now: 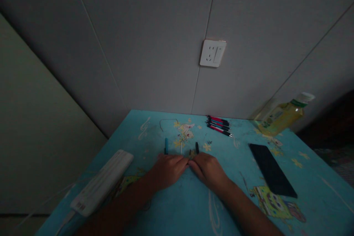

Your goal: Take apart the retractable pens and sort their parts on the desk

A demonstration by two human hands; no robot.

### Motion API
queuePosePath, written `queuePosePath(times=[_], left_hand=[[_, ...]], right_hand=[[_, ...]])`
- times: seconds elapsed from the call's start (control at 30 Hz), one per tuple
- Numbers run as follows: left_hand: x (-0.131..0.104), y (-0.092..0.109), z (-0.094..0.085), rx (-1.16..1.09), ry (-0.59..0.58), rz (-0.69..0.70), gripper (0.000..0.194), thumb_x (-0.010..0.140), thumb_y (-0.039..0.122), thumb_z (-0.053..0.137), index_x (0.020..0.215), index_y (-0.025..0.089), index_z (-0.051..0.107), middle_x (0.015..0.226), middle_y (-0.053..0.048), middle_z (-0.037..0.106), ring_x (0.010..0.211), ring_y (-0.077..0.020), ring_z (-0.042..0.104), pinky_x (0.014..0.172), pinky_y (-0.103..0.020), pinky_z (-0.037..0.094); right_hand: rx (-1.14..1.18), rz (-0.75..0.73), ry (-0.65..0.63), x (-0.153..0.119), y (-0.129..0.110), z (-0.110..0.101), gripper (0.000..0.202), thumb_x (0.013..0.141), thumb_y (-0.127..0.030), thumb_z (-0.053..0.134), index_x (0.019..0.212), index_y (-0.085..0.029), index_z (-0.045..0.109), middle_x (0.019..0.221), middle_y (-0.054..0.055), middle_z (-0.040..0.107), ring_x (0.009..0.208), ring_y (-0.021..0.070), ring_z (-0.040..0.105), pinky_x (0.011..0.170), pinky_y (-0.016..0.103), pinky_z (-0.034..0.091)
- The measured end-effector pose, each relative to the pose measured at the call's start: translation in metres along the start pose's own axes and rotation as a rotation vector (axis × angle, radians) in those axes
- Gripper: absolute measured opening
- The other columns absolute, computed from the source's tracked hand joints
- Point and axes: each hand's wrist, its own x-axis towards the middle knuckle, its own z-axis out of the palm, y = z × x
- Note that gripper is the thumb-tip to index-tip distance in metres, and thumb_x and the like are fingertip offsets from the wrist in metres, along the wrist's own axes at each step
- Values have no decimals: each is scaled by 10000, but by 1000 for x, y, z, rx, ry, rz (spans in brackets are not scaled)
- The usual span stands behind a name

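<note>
A blue patterned table (177, 210) is stretching out under two bare forearms (246, 206).
From here I'm seeing a white power strip (102, 182) lying at the left, a bottle of yellow liquid (280, 120) resting at the far right and a dark flat slab (272, 169) lying nearer. The left hand (172, 168) and right hand (209, 168) are meeting at curled fingertips; I cannot tell what they are pinching. A row of pens (218, 125) is lying at the back. Just beyond the hands, a blue tube (166, 144), a short black piece (197, 147) and, between them, a thin pale rod (181, 147) are showing.
</note>
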Motion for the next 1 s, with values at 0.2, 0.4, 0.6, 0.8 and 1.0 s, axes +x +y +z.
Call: queuePosePath(times=[0.2, 0.4, 0.6, 0.8, 1.0], left_hand=[[-1, 0, 1, 1, 2, -1, 237, 1013, 302, 420, 978, 185, 623, 832, -33, 651, 748, -169, 642, 648, -291, 444], [-1, 2, 0, 6, -21, -10, 235, 1013, 298, 418, 984, 188, 624, 849, -34, 655, 754, -183, 639, 654, -308, 442], [4, 4, -1, -26, 94, -38, 169, 987, 277, 488, 933, 181, 617, 866, -38, 634, 832, -201, 608, 749, -341, 465], [7, 4, -3, -33, 135, -78, 150, 982, 283, 498, 1031, 190, 606, 936, -49, 630, 909, -216, 587, 828, -372, 476], [2, 3, -1, -64, 62, -106, 171, 987, 308, 495, 931, 181, 595, 859, -33, 637, 826, -184, 631, 749, -307, 493]], right_hand=[[2, 1, -14, 0, -3, -4, 354, 1033, -365, 400, 792, -192, 594, 744, 31, 634, 709, 159, 585, 695, 272, 410], [-8, -9, -1, 0, -3, -3, 364, 1032, -366, 394, 782, -193, 593, 735, 34, 636, 690, 161, 584, 678, 276, 408], [48, 33, 21, -1, -4, -1, 334, 1034, -343, 386, 819, -192, 593, 750, 32, 631, 694, 156, 586, 686, 271, 413], [134, 111, 108, 1, -4, 6, 324, 1033, -337, 389, 830, -196, 598, 773, 37, 634, 724, 161, 588, 698, 271, 426], [167, 128, 97, 1, -2, 10, 356, 1037, -343, 375, 813, -194, 607, 769, 36, 642, 691, 154, 594, 669, 262, 434]])
